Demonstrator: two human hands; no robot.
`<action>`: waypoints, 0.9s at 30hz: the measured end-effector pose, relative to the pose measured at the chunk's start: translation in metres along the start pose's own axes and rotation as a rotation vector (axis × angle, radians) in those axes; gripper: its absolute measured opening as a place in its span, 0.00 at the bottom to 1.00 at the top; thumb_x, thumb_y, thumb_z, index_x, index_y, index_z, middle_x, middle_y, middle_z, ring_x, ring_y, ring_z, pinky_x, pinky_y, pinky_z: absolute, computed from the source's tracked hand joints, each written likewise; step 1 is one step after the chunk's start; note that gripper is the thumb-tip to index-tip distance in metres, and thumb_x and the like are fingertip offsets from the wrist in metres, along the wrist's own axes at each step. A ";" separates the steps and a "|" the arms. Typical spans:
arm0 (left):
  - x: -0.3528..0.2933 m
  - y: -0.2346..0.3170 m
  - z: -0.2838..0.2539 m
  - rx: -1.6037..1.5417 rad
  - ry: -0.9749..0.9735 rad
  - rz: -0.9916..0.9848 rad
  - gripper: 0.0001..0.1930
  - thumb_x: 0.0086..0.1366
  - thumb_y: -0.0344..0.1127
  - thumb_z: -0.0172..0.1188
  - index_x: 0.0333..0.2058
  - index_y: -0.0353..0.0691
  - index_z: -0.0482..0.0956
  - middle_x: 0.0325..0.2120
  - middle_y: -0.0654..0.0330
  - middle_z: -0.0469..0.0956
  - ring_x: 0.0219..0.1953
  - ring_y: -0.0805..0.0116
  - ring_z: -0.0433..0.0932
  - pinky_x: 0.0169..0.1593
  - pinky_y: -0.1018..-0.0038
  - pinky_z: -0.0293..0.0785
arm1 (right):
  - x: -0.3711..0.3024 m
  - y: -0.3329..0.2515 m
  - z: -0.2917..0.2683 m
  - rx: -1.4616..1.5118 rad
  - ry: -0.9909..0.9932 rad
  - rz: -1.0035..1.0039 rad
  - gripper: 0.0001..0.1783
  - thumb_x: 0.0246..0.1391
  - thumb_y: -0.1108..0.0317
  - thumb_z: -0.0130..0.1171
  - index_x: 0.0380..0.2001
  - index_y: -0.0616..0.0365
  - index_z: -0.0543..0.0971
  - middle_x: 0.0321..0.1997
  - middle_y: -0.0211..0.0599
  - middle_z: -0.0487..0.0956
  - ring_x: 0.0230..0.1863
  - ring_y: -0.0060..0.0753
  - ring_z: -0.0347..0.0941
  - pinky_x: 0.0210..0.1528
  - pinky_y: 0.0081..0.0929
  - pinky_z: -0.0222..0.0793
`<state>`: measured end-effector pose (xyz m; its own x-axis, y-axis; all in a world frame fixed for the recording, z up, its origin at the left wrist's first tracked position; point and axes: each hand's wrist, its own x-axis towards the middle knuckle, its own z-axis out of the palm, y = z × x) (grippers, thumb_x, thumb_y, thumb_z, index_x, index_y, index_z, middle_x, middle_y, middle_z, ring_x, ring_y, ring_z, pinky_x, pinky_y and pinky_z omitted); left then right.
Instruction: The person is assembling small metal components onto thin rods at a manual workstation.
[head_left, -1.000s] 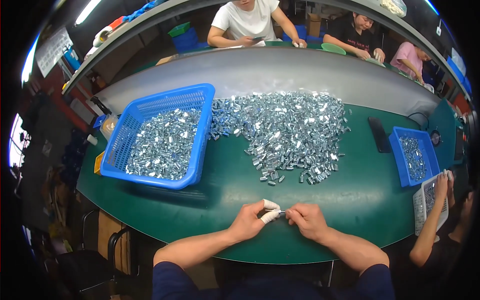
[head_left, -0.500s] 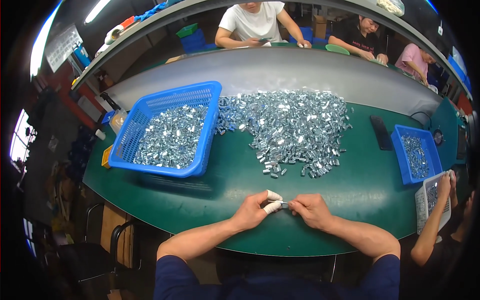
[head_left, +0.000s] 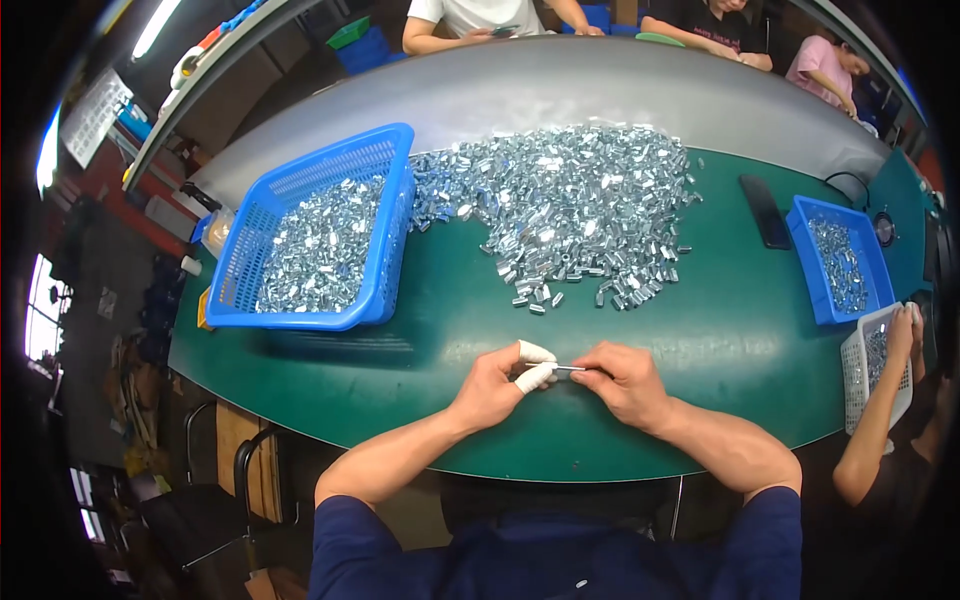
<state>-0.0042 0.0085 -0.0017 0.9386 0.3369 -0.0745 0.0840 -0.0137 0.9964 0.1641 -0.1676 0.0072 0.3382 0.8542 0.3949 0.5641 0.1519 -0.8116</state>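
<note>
Over the near edge of the green table, both my hands meet fingertip to fingertip. My left hand [head_left: 494, 384] is closed in a pinch, with white wraps on its thumb and forefinger; what sits between them is mostly hidden. A thin metal rod [head_left: 568, 368] runs from those fingertips to my right hand [head_left: 622, 381], whose bare thumb and forefinger are closed on it. Beyond my hands lies a broad heap of small shiny metal pieces [head_left: 585, 205]. More such pieces fill part of a blue perforated basket [head_left: 388, 290] at the left.
A black phone [head_left: 764, 211] lies on the right of the green table [head_left: 480, 330]. Past it are a blue bin [head_left: 832, 307] and a white basket [head_left: 853, 380], both holding metal pieces, with another person's arm [head_left: 880, 412] at the basket. A grey partition [head_left: 470, 90] stands behind the heap.
The whole view has tilted, so table and heap sit higher in the picture. More of the rod shows between my fingertips. Both my hands keep their pinches.
</note>
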 end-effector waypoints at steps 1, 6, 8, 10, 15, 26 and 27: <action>-0.001 0.000 0.001 0.018 -0.001 0.019 0.10 0.74 0.32 0.62 0.48 0.31 0.81 0.40 0.57 0.85 0.42 0.70 0.85 0.48 0.72 0.82 | -0.001 0.001 -0.001 -0.007 0.004 -0.002 0.05 0.58 0.75 0.68 0.38 0.63 0.84 0.30 0.39 0.83 0.31 0.32 0.80 0.32 0.29 0.74; -0.007 0.004 0.004 0.117 0.039 0.064 0.10 0.73 0.30 0.63 0.48 0.30 0.81 0.40 0.57 0.86 0.42 0.70 0.85 0.48 0.72 0.82 | 0.001 -0.001 0.005 0.091 -0.051 0.140 0.08 0.65 0.68 0.63 0.35 0.62 0.84 0.26 0.41 0.82 0.26 0.37 0.80 0.30 0.34 0.73; -0.008 0.003 0.003 0.157 0.049 0.081 0.10 0.73 0.29 0.64 0.48 0.30 0.81 0.40 0.57 0.86 0.42 0.70 0.85 0.48 0.72 0.83 | 0.003 -0.005 0.006 0.142 -0.055 0.204 0.09 0.66 0.68 0.61 0.35 0.63 0.84 0.26 0.41 0.83 0.25 0.35 0.79 0.30 0.33 0.73; -0.008 -0.003 0.003 0.155 0.103 0.158 0.11 0.70 0.29 0.67 0.48 0.32 0.82 0.39 0.57 0.86 0.41 0.72 0.85 0.44 0.73 0.82 | 0.002 -0.007 0.008 0.197 -0.061 0.268 0.10 0.67 0.67 0.60 0.35 0.63 0.84 0.25 0.40 0.83 0.25 0.33 0.79 0.30 0.32 0.72; -0.007 -0.001 0.005 0.214 0.102 0.187 0.12 0.69 0.29 0.68 0.48 0.33 0.82 0.39 0.57 0.86 0.41 0.72 0.85 0.45 0.72 0.82 | 0.000 -0.002 0.011 0.317 -0.055 0.375 0.11 0.68 0.67 0.59 0.35 0.64 0.83 0.25 0.38 0.83 0.26 0.27 0.79 0.31 0.30 0.73; -0.004 0.006 0.003 0.101 -0.027 0.025 0.12 0.73 0.33 0.64 0.49 0.31 0.81 0.38 0.59 0.87 0.39 0.70 0.85 0.47 0.72 0.82 | 0.005 -0.012 0.001 -0.027 0.098 -0.135 0.05 0.61 0.70 0.66 0.34 0.60 0.81 0.29 0.42 0.80 0.31 0.48 0.78 0.33 0.40 0.73; -0.004 0.006 0.004 0.119 -0.025 0.036 0.11 0.74 0.32 0.63 0.48 0.31 0.82 0.38 0.58 0.87 0.40 0.69 0.85 0.47 0.71 0.82 | 0.006 -0.012 -0.001 -0.068 0.099 -0.185 0.05 0.60 0.71 0.66 0.33 0.60 0.81 0.28 0.42 0.79 0.32 0.50 0.78 0.33 0.41 0.73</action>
<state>-0.0061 0.0031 0.0046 0.9497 0.3104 -0.0411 0.0876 -0.1375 0.9866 0.1600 -0.1647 0.0194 0.2947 0.7612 0.5777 0.6720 0.2648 -0.6917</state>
